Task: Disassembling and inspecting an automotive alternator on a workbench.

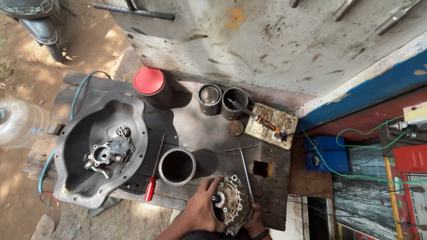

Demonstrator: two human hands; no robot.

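Red-lidded can [149,82], red-handled screwdriver [150,188], seemingly grey metal housing [231,204].

An outdoor repair workshop, roadside by the look of the bare dirt ground [26,75] and the parked scooter [38,22]. A grimy, oil-blackened workbench [200,129] carries metal cylinder sleeves [177,166], a cast housing cover [100,151] holding small machine parts, a red-handled screwdriver [151,184] and a T-handle wrench [243,164] (loose wires [356,146] trail nearby)
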